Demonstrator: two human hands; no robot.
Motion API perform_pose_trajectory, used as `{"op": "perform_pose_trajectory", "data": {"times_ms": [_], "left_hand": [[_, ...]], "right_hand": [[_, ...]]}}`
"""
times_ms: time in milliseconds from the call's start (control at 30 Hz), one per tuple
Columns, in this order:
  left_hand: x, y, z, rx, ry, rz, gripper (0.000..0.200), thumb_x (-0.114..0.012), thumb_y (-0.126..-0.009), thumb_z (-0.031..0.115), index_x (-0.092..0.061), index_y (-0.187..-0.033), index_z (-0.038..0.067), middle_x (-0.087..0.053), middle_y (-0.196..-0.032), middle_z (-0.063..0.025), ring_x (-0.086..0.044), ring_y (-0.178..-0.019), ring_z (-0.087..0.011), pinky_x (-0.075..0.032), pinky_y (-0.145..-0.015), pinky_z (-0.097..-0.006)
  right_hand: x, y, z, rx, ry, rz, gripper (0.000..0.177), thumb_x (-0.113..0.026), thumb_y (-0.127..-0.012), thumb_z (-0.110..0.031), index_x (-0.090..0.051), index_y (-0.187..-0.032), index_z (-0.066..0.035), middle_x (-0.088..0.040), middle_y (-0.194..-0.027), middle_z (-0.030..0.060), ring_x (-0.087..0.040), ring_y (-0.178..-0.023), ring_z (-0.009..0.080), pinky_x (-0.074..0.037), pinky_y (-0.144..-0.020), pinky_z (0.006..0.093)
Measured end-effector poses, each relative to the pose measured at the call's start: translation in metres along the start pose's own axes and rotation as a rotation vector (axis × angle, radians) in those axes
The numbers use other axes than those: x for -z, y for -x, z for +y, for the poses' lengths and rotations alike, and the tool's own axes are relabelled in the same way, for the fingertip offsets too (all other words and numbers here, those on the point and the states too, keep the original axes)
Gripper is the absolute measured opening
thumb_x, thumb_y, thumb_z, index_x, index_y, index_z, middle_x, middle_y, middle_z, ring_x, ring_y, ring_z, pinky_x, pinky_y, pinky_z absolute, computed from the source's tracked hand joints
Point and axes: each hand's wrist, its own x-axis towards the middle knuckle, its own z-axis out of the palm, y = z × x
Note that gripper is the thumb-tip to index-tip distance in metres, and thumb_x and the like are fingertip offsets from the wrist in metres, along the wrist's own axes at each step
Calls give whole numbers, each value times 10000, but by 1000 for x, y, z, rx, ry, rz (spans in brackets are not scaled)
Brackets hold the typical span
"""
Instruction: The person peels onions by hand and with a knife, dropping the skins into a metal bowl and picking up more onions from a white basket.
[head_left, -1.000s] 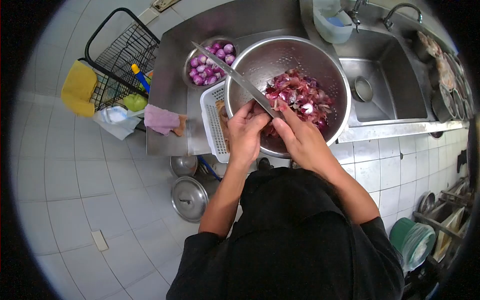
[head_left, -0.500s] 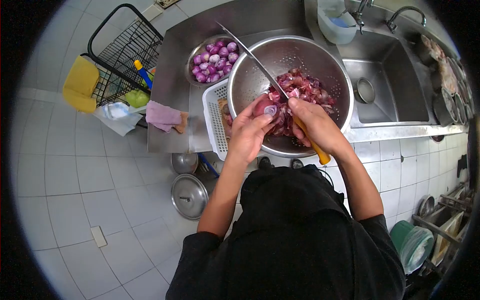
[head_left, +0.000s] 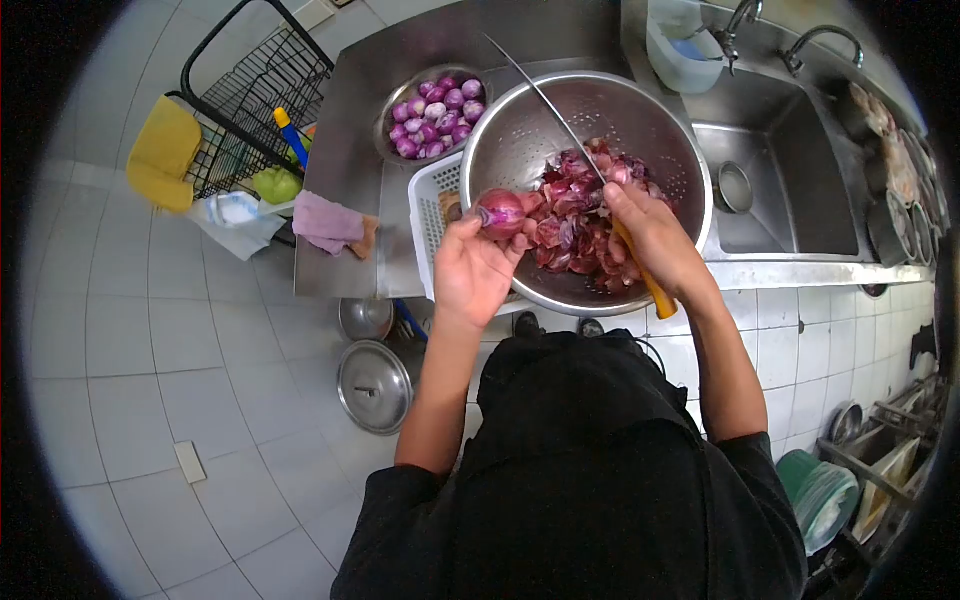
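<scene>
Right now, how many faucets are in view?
2: the left faucet beside the translucent container, the right faucet at the back of the sink.

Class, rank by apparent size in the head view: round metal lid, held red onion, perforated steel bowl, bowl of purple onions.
1. Perforated steel bowl
2. Bowl of purple onions
3. Round metal lid
4. Held red onion

Even, fairly bright light; soft glare on steel; fisheye curves lines toward black, vignetted edges.
</scene>
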Motion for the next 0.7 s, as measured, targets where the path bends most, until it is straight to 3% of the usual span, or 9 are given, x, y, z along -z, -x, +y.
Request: {"op": "perform_pose_trajectory", "data": {"times_ms": [100, 233, 333, 400, 467, 567, 600, 700], "left_hand": [[9, -2, 4, -12, 59, 7, 392, -530, -933, 154, -523, -1247, -81, -598, -1238, -255, -635, -1046, -329, -543, -922, -371], [18, -4, 0, -73, -30, 23, 380, -549, -943, 121, -510, -1258, -90, -583, -1251, -268, -627, -1056, -339, -549, -928, -372], [4, -2, -1, 0, -79, -6, 288, -566, -945, 97, -589, -1207, -18, -654, -1176, -152, -636, -1064, -259, -517, -968, -371], [-8, -3, -6, -23, -58, 38, 298, -565, -962, 129, -583, -1226, -6, -654, -1181, -136, -623, -1090, -246, -505, -981, -371], [-9, -4, -10, -28, -21, 33, 308, -556, -979, 161, -575, -1244, 5, -652, -1189, -124, -612, -1110, -234, -495, -991, -374], [-10, -6, -14, -21, 1, -20, 325, -531, -1001, 207, -563, -1264, 19, -645, -1203, -114, -605, -1121, -221, -491, -989, -383], [-17, -4, -17, -26, -26, -15, 332, -525, -1005, 221, -559, -1269, 23, -644, -1207, -110, -607, -1117, -219, -494, -979, -387], [-19, -1, -18, -5, -99, 8, 336, -515, -1010, 249, -561, -1268, 39, -644, -1205, -90, -622, -1082, -208, -516, -930, -393]], "right_hand": [[-4, -1, 10, 184, 112, 130, 602, -465, -1021, -419, -407, -1440, 9, -611, -1215, 252, -608, -1110, 309, -431, -965, 353], [-3, 4, 5, 276, 130, 77, 595, -476, -1021, -381, -364, -1494, -38, -542, -1372, 265, -491, -1328, 344, -335, -1098, 361], [-8, 12, 2, 241, 126, 83, 580, -482, -1017, -382, -384, -1486, -56, -583, -1301, 277, -549, -1258, 367, -380, -1057, 371], [-14, 20, -2, 260, 133, 70, 573, -488, -1014, -382, -397, -1477, -58, -617, -1226, 288, -595, -1194, 378, -415, -1018, 380], [-21, 29, -6, 283, 139, 39, 571, -506, -1001, -379, -417, -1458, -48, -663, -1050, 301, -662, -1038, 412, -483, -907, 401], [-33, 35, -5, 493, 216, 62, 569, -526, -990, -355, -416, -1452, -43, -668, -908, 286, -682, -921, 424, -511, -818, 409], [-36, 36, -3, 543, 220, 65, 576, -550, -977, -330, -410, -1452, -36, -647, -787, 263, -678, -789, 428, -517, -725, 429], [-39, 43, -12, 507, 257, 27, 587, -565, -968, -317, -406, -1454, -30, -618, -702, 234, -664, -683, 405, -507, -659, 441]]}}
